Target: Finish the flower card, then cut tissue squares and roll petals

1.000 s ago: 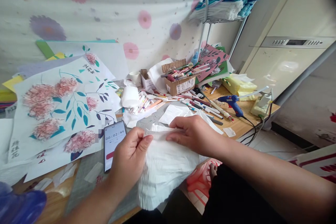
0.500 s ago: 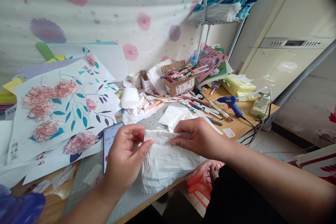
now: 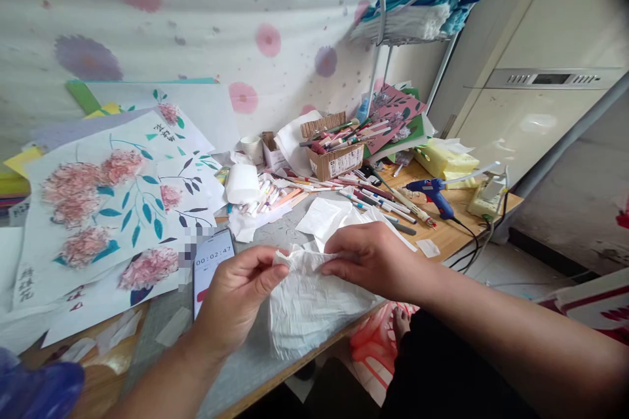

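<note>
A crinkled sheet of white tissue paper hangs between my two hands above the table's front edge. My left hand pinches its upper left corner between thumb and fingers. Farther along the same top edge, my right hand grips the tissue, thumb below and fingers curled over. The top edge is gathered and slightly folded between the two pinches. Just left of my left hand lies a phone showing a running timer, partly covered by the hand. More white tissue sheets lie on the table behind my right hand.
Artwork sheets with pink paper flowers cover the left side. Markers lie scattered before a cardboard box of pens. At right are a blue glue gun and a power strip. A rack holds blue and white pipe cleaners.
My left hand has taken the tissue's corner in a closer pinch, and its top edge is now more bunched. The phone's timer shows more plainly. My right hand has barely moved.
</note>
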Demonstrator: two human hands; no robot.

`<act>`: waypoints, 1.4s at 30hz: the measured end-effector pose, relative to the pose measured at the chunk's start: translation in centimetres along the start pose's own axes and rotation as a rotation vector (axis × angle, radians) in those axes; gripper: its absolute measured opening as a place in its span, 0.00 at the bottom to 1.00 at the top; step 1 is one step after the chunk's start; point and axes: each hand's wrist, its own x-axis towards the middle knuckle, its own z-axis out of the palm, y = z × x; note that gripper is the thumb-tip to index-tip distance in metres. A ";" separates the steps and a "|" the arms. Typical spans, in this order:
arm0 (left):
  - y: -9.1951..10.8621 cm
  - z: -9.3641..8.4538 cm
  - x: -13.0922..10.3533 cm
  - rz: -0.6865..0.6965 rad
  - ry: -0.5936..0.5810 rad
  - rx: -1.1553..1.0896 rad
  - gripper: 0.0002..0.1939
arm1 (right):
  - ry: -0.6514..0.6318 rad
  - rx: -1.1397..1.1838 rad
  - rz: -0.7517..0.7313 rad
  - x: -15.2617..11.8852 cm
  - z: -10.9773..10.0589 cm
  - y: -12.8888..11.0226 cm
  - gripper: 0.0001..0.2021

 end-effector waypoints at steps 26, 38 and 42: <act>1.7 -0.1 -0.9 0.826 -0.118 0.742 0.15 | -0.261 0.143 -0.157 0.0 -1.4 -0.2 0.21; 2.0 -0.3 -0.9 0.851 -0.219 0.757 0.16 | -0.315 0.031 -0.048 -0.1 -1.5 -0.1 0.14; 1.8 -0.1 -0.9 0.846 -0.160 0.733 0.13 | -0.278 0.053 -0.088 0.0 -1.2 0.0 0.08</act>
